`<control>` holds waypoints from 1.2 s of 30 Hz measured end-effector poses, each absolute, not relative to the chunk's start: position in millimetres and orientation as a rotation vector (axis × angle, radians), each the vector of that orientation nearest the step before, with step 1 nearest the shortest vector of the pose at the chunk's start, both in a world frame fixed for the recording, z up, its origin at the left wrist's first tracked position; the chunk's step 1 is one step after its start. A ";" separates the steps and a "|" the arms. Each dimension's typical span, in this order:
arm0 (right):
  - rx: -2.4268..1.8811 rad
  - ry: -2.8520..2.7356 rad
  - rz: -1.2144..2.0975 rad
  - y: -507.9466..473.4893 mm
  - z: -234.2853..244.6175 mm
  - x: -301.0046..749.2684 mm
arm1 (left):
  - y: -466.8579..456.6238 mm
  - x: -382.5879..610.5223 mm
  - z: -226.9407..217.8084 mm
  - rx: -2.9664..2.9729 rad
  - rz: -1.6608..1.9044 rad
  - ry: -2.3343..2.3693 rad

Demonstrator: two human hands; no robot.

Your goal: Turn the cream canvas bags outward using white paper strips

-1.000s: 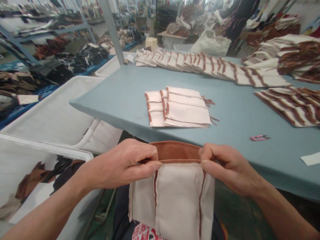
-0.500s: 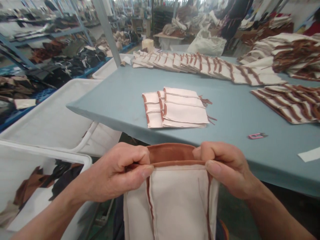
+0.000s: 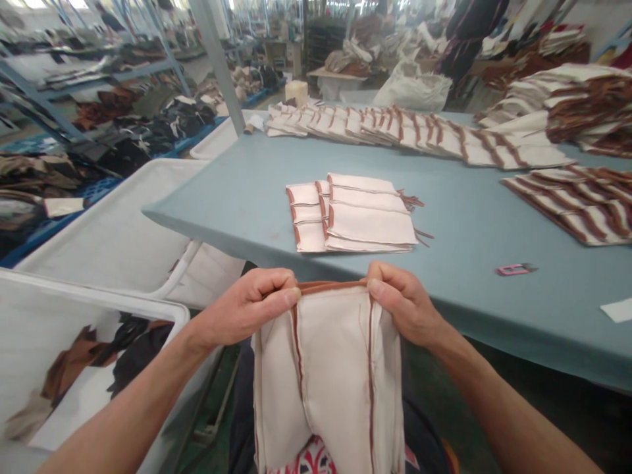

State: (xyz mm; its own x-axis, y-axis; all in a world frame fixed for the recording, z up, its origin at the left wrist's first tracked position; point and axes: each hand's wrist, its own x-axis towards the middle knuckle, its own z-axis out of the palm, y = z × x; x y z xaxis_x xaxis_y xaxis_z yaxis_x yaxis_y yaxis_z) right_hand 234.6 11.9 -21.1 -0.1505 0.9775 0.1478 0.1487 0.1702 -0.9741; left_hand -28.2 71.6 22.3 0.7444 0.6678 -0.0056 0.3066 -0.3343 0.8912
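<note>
A cream fabric piece with brown seams and a brown inner face, like an inside-out bag [image 3: 336,355], hangs upright over my lap. My left hand [image 3: 254,303] pinches its top edge at the left corner, thumb in front. At the right corner my right hand [image 3: 402,299] grips the same edge between thumb and curled fingers. Between the hands the brown rim is drawn straight and nearly closed. Just beyond, on the blue-green table [image 3: 222,191], lies a small stack of similar cream pieces [image 3: 370,214] with brown edges and loose strands.
Pink-handled thread snips [image 3: 516,269] lie on the table at right, near a white paper strip [image 3: 617,311]. A long row of cream pieces [image 3: 395,128] runs along the back. White bins [image 3: 99,289] with scraps stand at left. A person [image 3: 471,39] stands in the background.
Both hands have moved closer together and slightly up and away. The bag's mouth, wide with its brown inside showing before, is now nearly flat.
</note>
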 end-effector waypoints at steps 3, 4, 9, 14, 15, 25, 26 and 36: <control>-1.120 -1.539 1.130 14.0 -19.0 237.8 | 72.2 -28.5 22.7 1.921 0.434 0.744; -1.115 -1.548 1.134 14.6 -18.9 238.4 | 72.6 -28.8 22.2 1.923 0.430 0.749; -1.095 -1.600 1.155 19.9 -21.3 239.3 | 78.4 -32.0 15.8 1.940 0.402 0.783; -1.086 -1.626 1.168 30.2 -29.9 240.5 | 85.7 -33.6 8.4 1.928 0.392 0.795; -1.085 -1.627 1.168 32.1 -31.6 240.8 | 86.8 -33.6 7.1 1.923 0.389 0.798; -1.058 -1.645 1.226 32.1 -27.8 244.6 | 84.4 -32.2 11.2 1.871 0.394 0.794; -1.060 -1.645 1.230 32.0 -28.0 245.1 | 84.0 -31.4 12.3 1.871 0.392 0.787; -1.090 -1.638 1.261 37.4 -37.1 247.9 | 87.9 -27.8 9.8 1.871 0.391 0.782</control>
